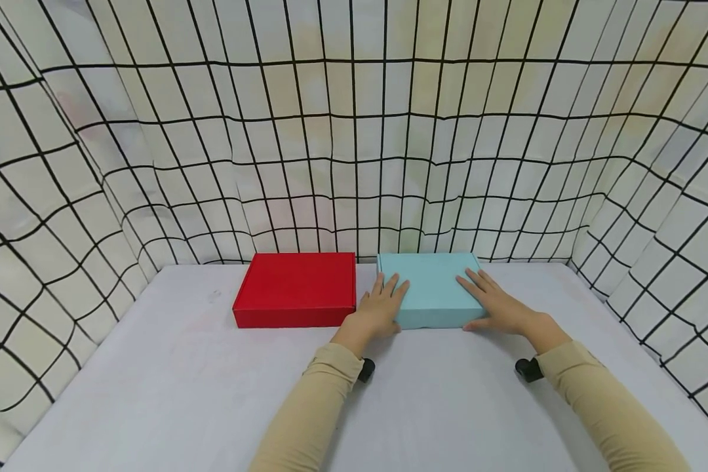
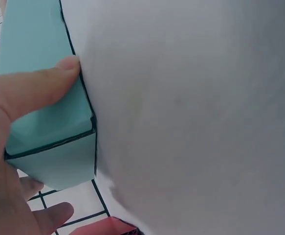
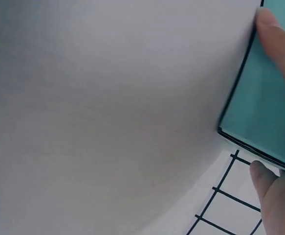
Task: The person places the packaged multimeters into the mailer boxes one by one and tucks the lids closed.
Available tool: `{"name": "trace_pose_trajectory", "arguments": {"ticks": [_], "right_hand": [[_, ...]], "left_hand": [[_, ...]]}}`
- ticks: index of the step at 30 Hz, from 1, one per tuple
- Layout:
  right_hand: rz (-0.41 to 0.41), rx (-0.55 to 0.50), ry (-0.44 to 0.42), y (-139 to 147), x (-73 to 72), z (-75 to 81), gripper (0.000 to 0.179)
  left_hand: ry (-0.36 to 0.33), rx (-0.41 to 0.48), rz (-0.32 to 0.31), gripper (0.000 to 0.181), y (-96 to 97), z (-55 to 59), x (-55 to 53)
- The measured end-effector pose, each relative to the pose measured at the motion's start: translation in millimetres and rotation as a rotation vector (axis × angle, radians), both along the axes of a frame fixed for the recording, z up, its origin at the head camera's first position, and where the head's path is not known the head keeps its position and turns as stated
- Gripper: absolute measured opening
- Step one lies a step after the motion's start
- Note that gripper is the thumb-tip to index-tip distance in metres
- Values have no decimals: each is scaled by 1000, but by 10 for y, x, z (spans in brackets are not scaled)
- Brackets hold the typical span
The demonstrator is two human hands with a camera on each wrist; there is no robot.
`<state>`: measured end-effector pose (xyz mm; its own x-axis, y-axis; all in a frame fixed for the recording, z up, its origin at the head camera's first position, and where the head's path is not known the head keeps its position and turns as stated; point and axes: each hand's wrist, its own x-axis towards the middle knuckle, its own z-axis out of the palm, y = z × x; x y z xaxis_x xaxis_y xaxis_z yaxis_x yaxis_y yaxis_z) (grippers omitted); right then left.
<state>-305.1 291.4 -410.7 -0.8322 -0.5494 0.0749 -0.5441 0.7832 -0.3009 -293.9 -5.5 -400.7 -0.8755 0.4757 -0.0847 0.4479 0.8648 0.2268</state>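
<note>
A light blue box [image 1: 433, 282] lies flat on the white table, a hand at each of its near corners. The left hand [image 1: 380, 311] spreads its fingers over the box's left end. In the left wrist view, the left thumb [image 2: 44, 88] lies straight against the box's front face. Over the right end, the right hand [image 1: 501, 308] has its fingers stretched on the lid. Its thumb [image 3: 279, 44] touches the front face in the right wrist view. Just left of the left hand sits a closed red box [image 1: 297, 282].
A white cloth with black grid lines [image 1: 354, 144] stands behind the boxes and along both sides. Both boxes are near the back edge of the white table [image 1: 171, 393]. A narrow gap separates them.
</note>
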Motion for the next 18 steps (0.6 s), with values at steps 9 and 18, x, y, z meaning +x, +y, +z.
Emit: {"name": "trace_pose_trajectory", "arguments": {"ticks": [9,18], "right_hand": [[6,-34,-60,1,13,27,99],[14,-34,-19,-7,19,25,96]], "left_hand": [[-66,14,-12,94,-28,23,5],[-56,37,2,94,-13,13,2]]}}
